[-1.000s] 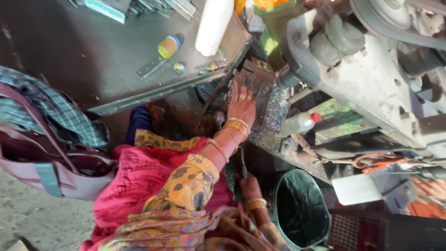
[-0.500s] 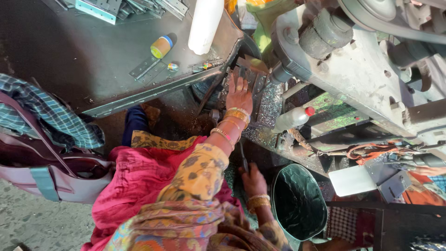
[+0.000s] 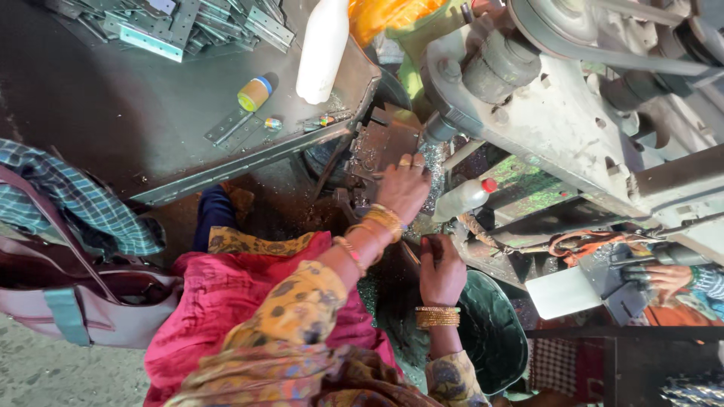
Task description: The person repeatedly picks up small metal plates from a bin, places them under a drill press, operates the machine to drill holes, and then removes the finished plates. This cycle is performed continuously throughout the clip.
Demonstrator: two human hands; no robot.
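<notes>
At far left, one pinkish-brown bag [image 3: 83, 301] with a teal strap lies on the ground, a checked blue cloth [image 3: 72, 200] draped above it. Next comes a dark metal work table [image 3: 113, 128]. On it sit a heap of flat, punched metal hinge plates [image 3: 173, 22], too many and too overlapped to count and cut off at the top edge, one small yellow roll with a blue end [image 3: 254, 93], one loose hinge plate [image 3: 230, 126], and one white plastic bottle [image 3: 323, 49] lying on its side.

At centre, the person's left hand [image 3: 402, 190], wearing gold bangles, lies flat with fingers spread on the dark die block [image 3: 377, 151] of a press machine; it grips nothing that can be seen. What lies beneath the palm is hidden. Just below, the right hand [image 3: 441, 270], also with bangles, is curled shut around a thin dark rod or handle [image 3: 427, 243], mostly covered by the fingers.

Beside the left hand lies one clear bottle with a red cap [image 3: 464, 197]. Below it stands one green bucket [image 3: 494, 335], partly hidden. The large grey press machine [image 3: 558, 120] fills the upper right, cut off by the frame. At far right, another person's hand [image 3: 667, 279] shows at the edge.
</notes>
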